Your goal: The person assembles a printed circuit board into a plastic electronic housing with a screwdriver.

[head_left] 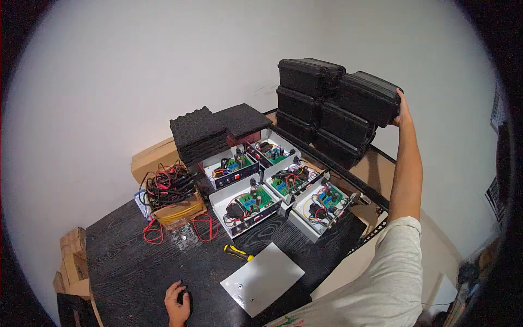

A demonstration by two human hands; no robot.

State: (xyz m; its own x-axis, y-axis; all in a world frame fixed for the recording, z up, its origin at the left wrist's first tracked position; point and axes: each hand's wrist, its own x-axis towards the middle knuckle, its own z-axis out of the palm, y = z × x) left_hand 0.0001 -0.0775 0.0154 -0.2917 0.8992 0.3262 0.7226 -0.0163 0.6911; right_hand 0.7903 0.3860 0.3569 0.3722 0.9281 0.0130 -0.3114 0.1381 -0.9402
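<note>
My right hand (403,113) grips the top black ribbed plastic case (368,97); I'd lift it level. My left hand (177,301) rests flat, empty, on the dark wood-grain bench (131,272).

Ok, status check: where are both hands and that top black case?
Right hand gripping top black case on the stack. Left hand flat on dark table, empty. Open circuit boxes between, nothing blocking.

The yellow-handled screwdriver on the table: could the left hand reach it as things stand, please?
Probably yes. The left hand rests flat on the dark table, and the screwdriver lies just beyond it with only bare tabletop between; the grey metal plate sits off to the side.
</note>
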